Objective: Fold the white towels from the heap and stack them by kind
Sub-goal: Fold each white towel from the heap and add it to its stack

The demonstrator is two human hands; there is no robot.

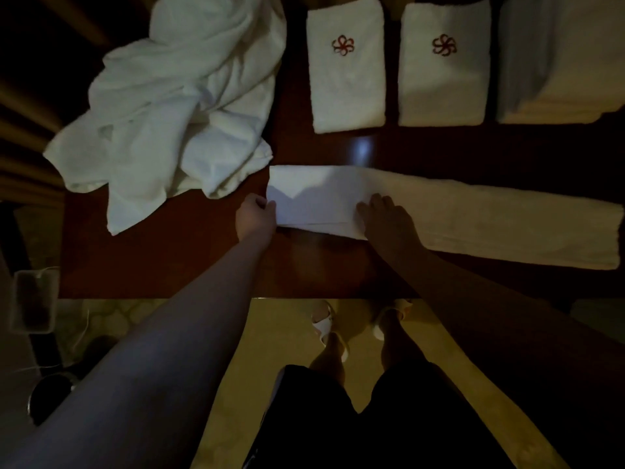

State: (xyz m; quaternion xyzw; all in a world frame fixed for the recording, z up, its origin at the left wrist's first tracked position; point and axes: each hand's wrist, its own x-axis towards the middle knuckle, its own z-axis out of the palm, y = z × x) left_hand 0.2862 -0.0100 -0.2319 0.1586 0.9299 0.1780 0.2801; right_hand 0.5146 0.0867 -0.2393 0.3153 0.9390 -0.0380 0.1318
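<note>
Fingers (267,206) of the left hand (254,216) curled over the left end of the long folded towel (473,225), pinching its edge; fingers (370,206) of the right hand (389,220) laid flat and a little spread on top, pressing the cloth down where the doubled-over part ends. Starting at the far left: unfolded heap (176,106) of white towels slumped over the worktop (176,262), one corner hanging toward the near edge, just beside the left hand but apart from it. Then the towel in hand, lying as a long strip across the middle of the worktop, left end already turned back on itself, right end reaching almost out of view. Beyond it, on the far side, two folded stacks with a red flower emblem, left stack (346,69) and right stack (444,66), side by side, and a taller plain stack (558,59) at the far right. Judged soft, limp and light, not slippery: no stiffness to carry a fold, so likely to sag or skew unless lifted by both corners of an end. Best held at that left edge, with the flat palm pinning the crease.
</note>
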